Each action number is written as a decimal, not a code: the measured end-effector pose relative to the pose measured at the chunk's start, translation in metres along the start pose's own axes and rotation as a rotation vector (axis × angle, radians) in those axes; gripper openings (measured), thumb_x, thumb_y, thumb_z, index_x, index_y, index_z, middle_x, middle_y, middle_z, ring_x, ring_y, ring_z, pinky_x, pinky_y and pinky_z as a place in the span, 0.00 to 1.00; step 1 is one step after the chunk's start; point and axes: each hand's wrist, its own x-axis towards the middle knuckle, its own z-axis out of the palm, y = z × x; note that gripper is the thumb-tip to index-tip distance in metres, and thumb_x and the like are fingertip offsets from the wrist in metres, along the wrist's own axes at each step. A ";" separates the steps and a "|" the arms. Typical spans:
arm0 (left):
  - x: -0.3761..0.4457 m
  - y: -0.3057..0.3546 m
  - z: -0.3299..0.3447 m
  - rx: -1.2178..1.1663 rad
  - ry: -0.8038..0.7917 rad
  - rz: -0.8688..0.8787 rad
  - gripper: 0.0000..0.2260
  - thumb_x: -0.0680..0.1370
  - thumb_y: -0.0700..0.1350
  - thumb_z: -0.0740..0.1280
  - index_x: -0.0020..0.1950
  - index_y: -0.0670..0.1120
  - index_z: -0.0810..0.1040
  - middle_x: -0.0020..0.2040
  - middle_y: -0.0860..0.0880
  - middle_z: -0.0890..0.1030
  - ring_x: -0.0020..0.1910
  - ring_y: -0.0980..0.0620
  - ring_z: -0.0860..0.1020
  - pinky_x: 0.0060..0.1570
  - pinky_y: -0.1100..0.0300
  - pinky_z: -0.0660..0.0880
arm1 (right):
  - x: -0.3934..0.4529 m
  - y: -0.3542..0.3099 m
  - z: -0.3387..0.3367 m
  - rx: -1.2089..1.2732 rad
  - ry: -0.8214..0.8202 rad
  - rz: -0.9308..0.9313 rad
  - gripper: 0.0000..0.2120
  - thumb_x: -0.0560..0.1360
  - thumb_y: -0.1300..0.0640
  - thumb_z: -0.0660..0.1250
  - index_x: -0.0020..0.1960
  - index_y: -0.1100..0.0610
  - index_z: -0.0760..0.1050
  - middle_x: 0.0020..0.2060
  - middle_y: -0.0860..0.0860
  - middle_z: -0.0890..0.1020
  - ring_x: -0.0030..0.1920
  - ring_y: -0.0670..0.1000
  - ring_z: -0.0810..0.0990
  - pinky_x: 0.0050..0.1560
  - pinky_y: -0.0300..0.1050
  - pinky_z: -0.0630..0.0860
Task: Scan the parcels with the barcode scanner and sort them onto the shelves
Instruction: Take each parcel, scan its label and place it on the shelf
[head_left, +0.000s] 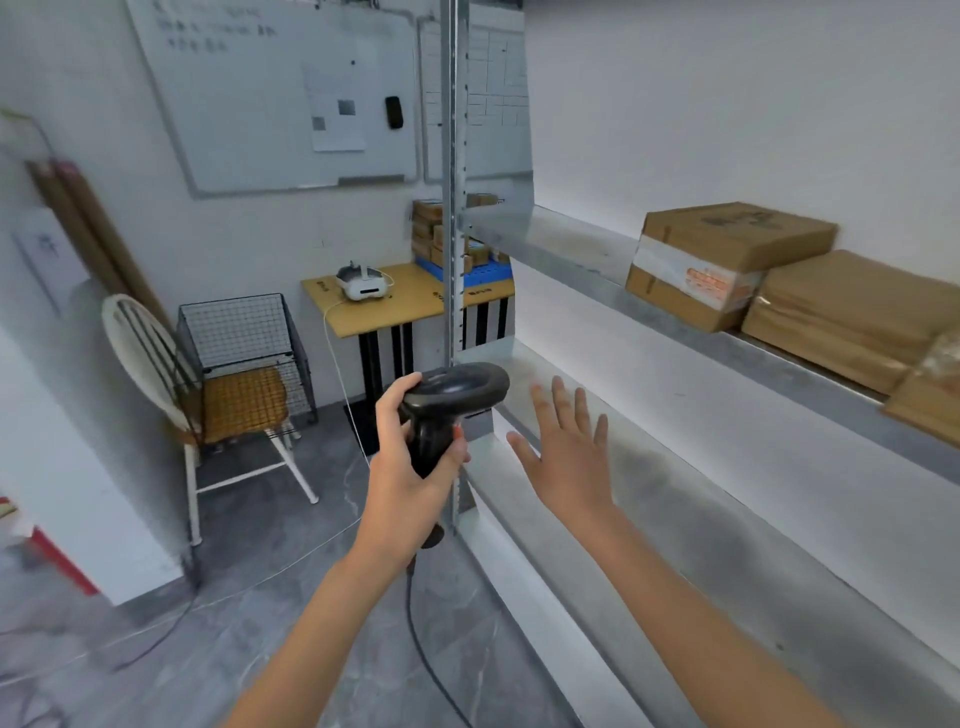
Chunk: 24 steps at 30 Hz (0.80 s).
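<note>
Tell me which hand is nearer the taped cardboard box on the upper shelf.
Right. The right hand hovers open over the lower shelf, below-left of the taped box. The left hand, gripping the scanner, is farther left.

Nothing here reads clearly. There's handwriting across the top of the whiteboard, too blurred to make out. The nearest cardboard box on the upper shelf carries a dark stamp on its lid and orange print on its taped side, both illegible. Small dark marks on the tabletop stay unreadable as well.
</note>
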 end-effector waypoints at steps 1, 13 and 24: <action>0.014 -0.004 0.004 -0.002 -0.004 0.005 0.35 0.80 0.34 0.70 0.69 0.71 0.62 0.54 0.58 0.84 0.54 0.51 0.84 0.58 0.52 0.81 | 0.013 0.001 0.000 0.007 0.000 0.003 0.33 0.83 0.38 0.49 0.81 0.46 0.39 0.81 0.50 0.40 0.80 0.57 0.38 0.79 0.62 0.40; 0.210 -0.026 0.080 -0.224 -0.071 0.170 0.32 0.79 0.30 0.68 0.72 0.58 0.61 0.71 0.36 0.71 0.57 0.38 0.82 0.53 0.58 0.81 | 0.146 0.020 -0.094 0.020 0.316 0.001 0.34 0.83 0.39 0.53 0.82 0.47 0.43 0.81 0.50 0.43 0.81 0.54 0.38 0.80 0.57 0.43; 0.287 -0.024 0.154 -0.431 -0.151 0.161 0.29 0.81 0.33 0.67 0.72 0.59 0.60 0.73 0.36 0.69 0.51 0.42 0.85 0.52 0.60 0.82 | 0.169 0.051 -0.177 -0.081 0.437 0.216 0.33 0.83 0.38 0.53 0.82 0.47 0.44 0.82 0.49 0.43 0.81 0.54 0.38 0.80 0.57 0.43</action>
